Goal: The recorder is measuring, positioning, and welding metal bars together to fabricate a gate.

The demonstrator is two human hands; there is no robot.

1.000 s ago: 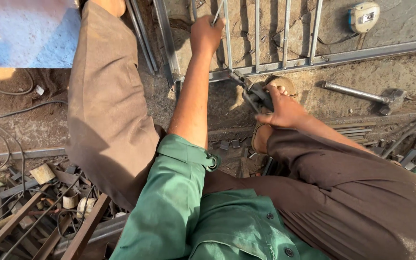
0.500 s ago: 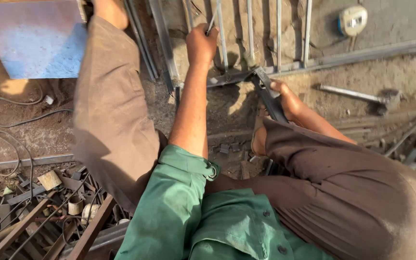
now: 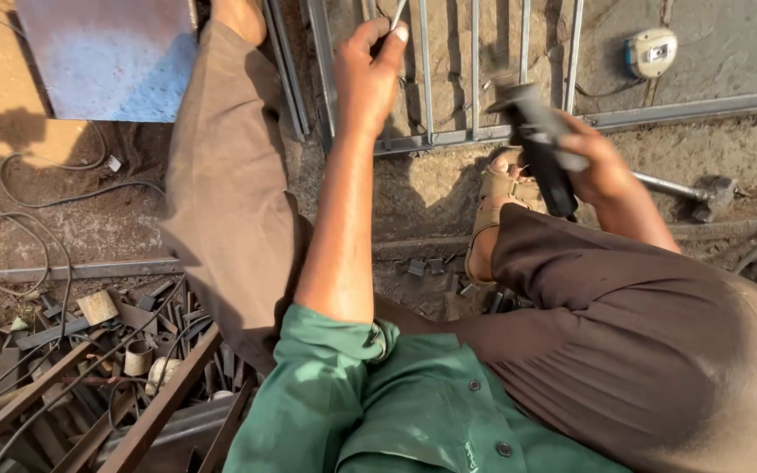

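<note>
- Dirt floor (image 3: pixel 107 228), metal grille (image 3: pixel 475 131) lying flat on it.
- Left hand (image 3: pixel 370 74) pinches a thin rod (image 3: pixel 396 16) above the grille bars.
- Right hand (image 3: pixel 593 162) is clenched round a dark tool (image 3: pixel 541 149): stiff, probably heavy, best held mid-body.
- Hammer (image 3: pixel 689 188) just beyond.

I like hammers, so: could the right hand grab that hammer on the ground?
Probably not yet. The right hand is full, gripping a dark tool. The hammer lies just beyond it on the ground, with nothing between them.
</note>
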